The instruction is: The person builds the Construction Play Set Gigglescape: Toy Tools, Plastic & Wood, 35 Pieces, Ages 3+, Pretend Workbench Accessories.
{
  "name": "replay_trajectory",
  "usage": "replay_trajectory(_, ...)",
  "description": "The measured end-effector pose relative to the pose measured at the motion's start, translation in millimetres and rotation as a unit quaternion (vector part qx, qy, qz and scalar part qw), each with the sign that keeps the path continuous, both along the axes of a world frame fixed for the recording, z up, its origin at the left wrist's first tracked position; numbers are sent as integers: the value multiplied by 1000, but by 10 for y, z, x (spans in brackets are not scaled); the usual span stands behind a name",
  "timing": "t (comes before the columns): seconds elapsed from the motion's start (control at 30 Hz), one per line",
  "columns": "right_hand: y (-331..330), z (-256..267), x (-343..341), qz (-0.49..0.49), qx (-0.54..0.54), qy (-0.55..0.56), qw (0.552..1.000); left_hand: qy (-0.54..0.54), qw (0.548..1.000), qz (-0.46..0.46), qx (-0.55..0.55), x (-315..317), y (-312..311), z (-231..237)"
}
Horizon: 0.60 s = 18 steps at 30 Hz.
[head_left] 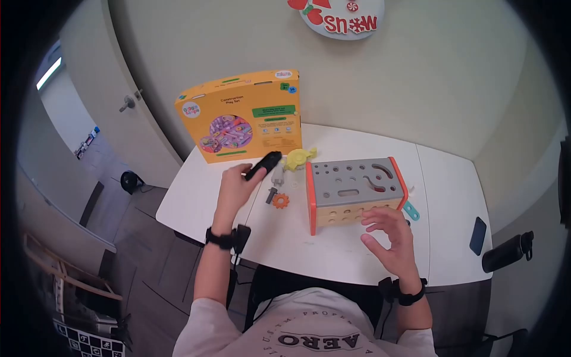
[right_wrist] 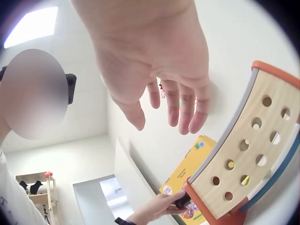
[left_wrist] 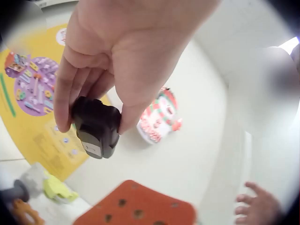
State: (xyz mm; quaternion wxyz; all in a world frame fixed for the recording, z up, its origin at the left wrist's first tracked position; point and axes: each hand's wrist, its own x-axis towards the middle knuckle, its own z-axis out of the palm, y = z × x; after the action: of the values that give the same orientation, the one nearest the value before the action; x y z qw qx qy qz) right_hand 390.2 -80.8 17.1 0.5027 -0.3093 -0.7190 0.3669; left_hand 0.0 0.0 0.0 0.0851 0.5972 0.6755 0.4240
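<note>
My left hand [head_left: 235, 185] grips a black oblong object [head_left: 264, 165] between fingers and thumb, above the table's left part. In the left wrist view this black object [left_wrist: 96, 126] shows a small pale label at its lower end; its exact kind cannot be made out. My right hand [head_left: 391, 238] is held in front of a toy workbench [head_left: 351, 189], fingers spread and loosely bent, with nothing in it. Grey on top, the workbench has orange ends and a wooden front [right_wrist: 255, 140] full of round holes.
Left of the workbench lie a yellow toy piece [head_left: 299, 157], a light grey piece [head_left: 278, 174], a dark grey bolt [head_left: 271, 195] and an orange gear [head_left: 281, 201]. A yellow box [head_left: 238, 107] stands behind. To the right are a teal strip [head_left: 411, 210], a phone [head_left: 477, 236] and a black bottle [head_left: 505, 254].
</note>
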Motion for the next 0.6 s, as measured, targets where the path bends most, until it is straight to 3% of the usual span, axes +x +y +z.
replay_trajectory(0.13, -25, 52, 90, -13, 10, -6, 1000, 116, 989, 80, -53, -298, 643, -623)
replay_trajectory(0.3, -20, 92, 237, -36, 19, -6, 999, 186, 970, 108, -114, -360, 897, -941)
replay_trajectory(0.6, 78, 128, 462, -107, 19, -92, 990, 174, 961, 118, -182, -225, 757, -872)
